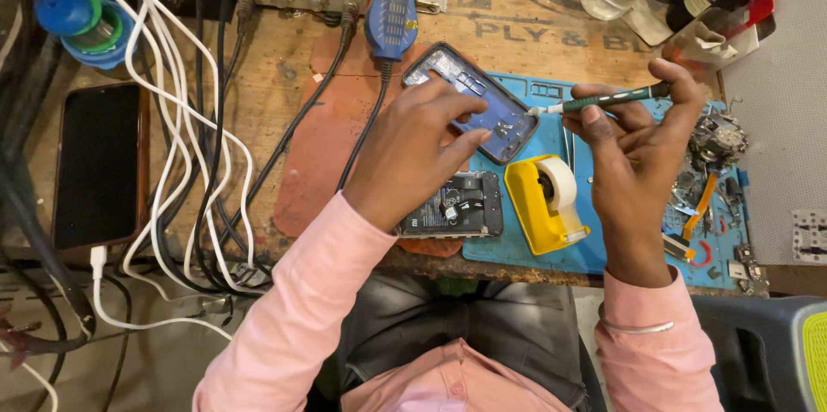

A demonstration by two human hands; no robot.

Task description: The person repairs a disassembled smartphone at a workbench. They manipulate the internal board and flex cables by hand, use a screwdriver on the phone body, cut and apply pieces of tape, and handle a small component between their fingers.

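On the blue repair mat [517, 244], the left hand [413, 149] pins the opened phone frame [504, 115] (fingers spread flat) while the right hand [633, 132] pinches a green precision screwdriver [603, 102]; advisable to keep the tip square, pressure light.

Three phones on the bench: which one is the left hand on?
The open phone shell at the blue mat's top edge; left hand presses it. The opened phone lies nearer, the cased one far left.

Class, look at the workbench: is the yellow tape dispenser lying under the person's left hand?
No. The yellow tape dispenser sits on the blue mat between the hands, while the left hand rests on the open phone frame.
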